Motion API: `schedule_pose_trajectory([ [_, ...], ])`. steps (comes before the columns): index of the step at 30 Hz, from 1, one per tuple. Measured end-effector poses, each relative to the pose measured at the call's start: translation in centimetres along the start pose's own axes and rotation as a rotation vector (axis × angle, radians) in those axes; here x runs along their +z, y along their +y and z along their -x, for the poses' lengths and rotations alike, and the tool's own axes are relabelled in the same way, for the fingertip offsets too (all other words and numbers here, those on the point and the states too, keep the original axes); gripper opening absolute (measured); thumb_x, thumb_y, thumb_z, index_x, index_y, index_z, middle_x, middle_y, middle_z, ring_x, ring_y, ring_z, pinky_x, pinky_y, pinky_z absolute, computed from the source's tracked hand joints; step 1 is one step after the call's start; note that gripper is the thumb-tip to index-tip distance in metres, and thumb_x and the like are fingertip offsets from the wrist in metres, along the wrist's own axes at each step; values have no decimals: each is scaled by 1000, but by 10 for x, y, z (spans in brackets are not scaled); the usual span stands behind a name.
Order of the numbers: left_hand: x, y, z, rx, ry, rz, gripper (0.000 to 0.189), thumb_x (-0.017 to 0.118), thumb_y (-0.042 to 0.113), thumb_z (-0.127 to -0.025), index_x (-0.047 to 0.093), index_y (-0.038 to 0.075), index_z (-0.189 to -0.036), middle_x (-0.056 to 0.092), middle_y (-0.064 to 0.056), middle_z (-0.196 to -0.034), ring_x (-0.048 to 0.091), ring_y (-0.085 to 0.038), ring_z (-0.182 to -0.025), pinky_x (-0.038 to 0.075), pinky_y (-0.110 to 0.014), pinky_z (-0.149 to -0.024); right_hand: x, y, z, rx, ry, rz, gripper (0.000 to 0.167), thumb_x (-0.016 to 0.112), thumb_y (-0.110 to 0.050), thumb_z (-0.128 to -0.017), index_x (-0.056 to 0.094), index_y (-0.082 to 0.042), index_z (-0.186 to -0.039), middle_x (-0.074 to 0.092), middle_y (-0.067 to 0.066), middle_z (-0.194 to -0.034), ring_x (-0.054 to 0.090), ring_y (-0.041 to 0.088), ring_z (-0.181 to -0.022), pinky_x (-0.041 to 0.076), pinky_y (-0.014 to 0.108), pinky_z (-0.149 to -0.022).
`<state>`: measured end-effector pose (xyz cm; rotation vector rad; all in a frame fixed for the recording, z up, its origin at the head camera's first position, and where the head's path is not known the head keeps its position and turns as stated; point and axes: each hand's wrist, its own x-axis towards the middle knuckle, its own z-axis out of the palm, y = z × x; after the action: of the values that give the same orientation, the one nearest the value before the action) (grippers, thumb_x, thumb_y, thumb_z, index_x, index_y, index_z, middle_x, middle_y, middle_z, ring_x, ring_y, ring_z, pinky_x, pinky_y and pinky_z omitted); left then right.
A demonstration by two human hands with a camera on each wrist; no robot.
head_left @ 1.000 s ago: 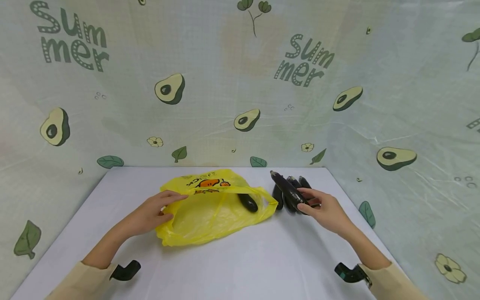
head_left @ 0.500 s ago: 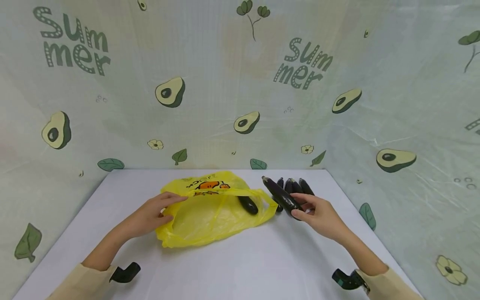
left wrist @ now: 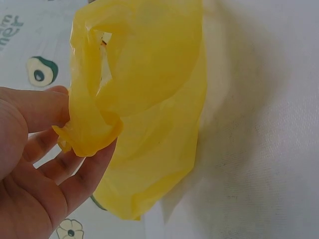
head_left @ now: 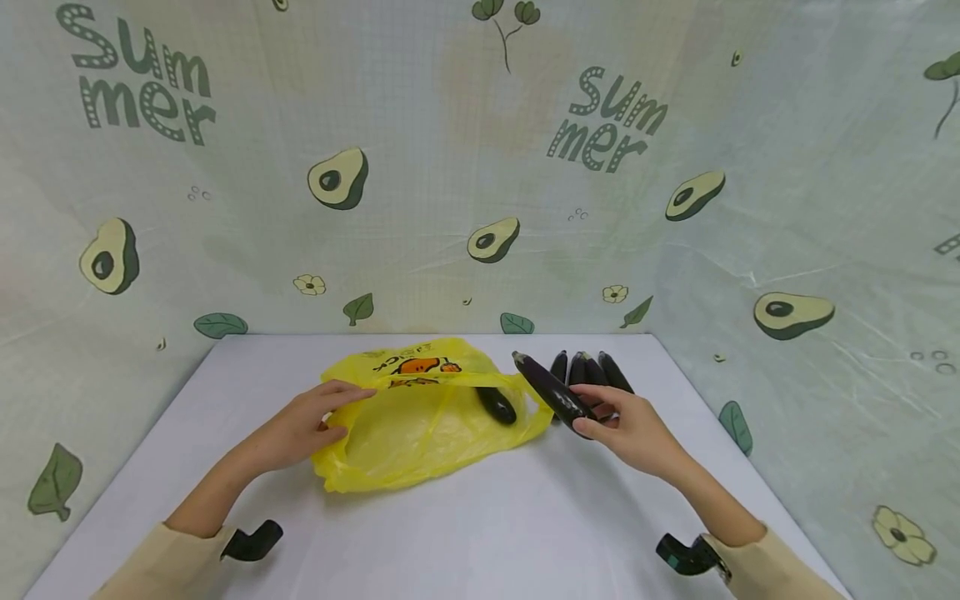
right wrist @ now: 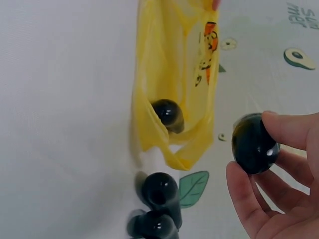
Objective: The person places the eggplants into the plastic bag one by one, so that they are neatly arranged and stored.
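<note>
The left hand (head_left: 306, 429) pinches the left rim of the yellow plastic bag (head_left: 397, 473) while the right hand (head_left: 636, 432) grips an eggplant (head_left: 552, 390) near the bag's right end, where keeping the mouth wide should ease stem-first entry.

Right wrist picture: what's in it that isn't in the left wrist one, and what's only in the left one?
Only the right wrist view shows eggplants: one held eggplant in the right hand, one inside the bag, and at least two on the table.

Only the left wrist view shows the left hand pinching the bag's edge; the right wrist view has just what looks like a fingertip at its top.

Both show the yellow bag, the white table and the cloth with avocados printed on it.
</note>
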<state>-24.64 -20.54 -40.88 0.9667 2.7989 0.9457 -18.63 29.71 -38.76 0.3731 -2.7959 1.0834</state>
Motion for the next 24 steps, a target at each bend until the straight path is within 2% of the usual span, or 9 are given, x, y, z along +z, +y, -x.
schedule_pose_trajectory([
  [9, -1, 6, 0, 7, -4, -5, 65, 75, -4, -94, 60, 18, -153, 59, -13, -145, 57, -19, -100, 53, -25, -75, 6, -4, 1, -23, 2, 4, 50, 83, -21, -94, 68, -15, -142, 72, 8, -131, 65, 23, -103, 59, 27, -80],
  [24, 2, 4, -2, -3, 1, 0, 66, 76, -2, -94, 58, 19, -154, 58, -13, -145, 57, -18, -99, 55, -25, -77, 18, -9, 3, -10, -52, -63, 51, 83, -23, -94, 68, -15, -142, 72, 7, -128, 64, 22, -99, 59, 27, -74],
])
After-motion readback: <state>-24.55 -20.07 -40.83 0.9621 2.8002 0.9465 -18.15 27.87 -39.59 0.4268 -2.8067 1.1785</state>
